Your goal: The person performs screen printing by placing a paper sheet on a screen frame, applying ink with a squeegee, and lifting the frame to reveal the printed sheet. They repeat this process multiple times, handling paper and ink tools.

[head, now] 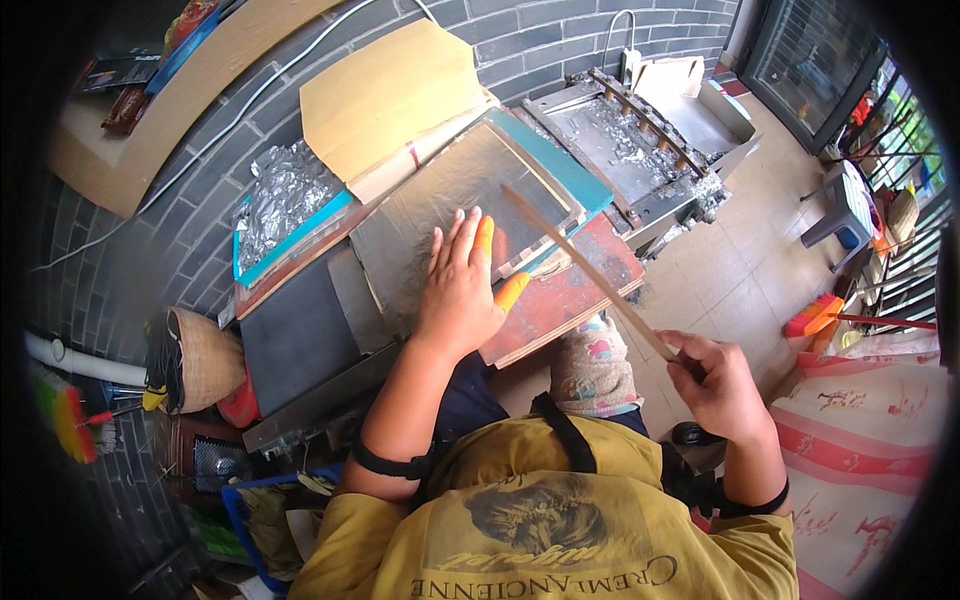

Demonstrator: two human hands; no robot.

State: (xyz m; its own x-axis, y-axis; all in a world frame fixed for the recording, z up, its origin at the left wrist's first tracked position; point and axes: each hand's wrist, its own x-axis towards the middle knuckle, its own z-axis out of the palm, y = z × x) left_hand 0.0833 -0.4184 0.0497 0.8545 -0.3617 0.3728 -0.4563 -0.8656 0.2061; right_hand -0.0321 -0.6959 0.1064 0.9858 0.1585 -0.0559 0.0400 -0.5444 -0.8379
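Note:
My left hand lies palm down on a dark, brownish sheet stack, its fingers stretched forward. Orange finger cots cover its thumb and index finger. In my right hand is the near end of a long, thin wooden stick. The stick slants away to the upper left, and its far tip is over the glossy sheet on top of the stack. Whether the tip touches that sheet, I cannot tell. Beneath the stack's right side shows a teal ribbed board. A worn red board extends under it.
Crumpled silver foil fills a blue-rimmed tray at left. Behind the stack stands folded brown paper. Metal equipment strewn with foil scraps adjoins at right. A woven basket, a grey stool and a broom are farther out.

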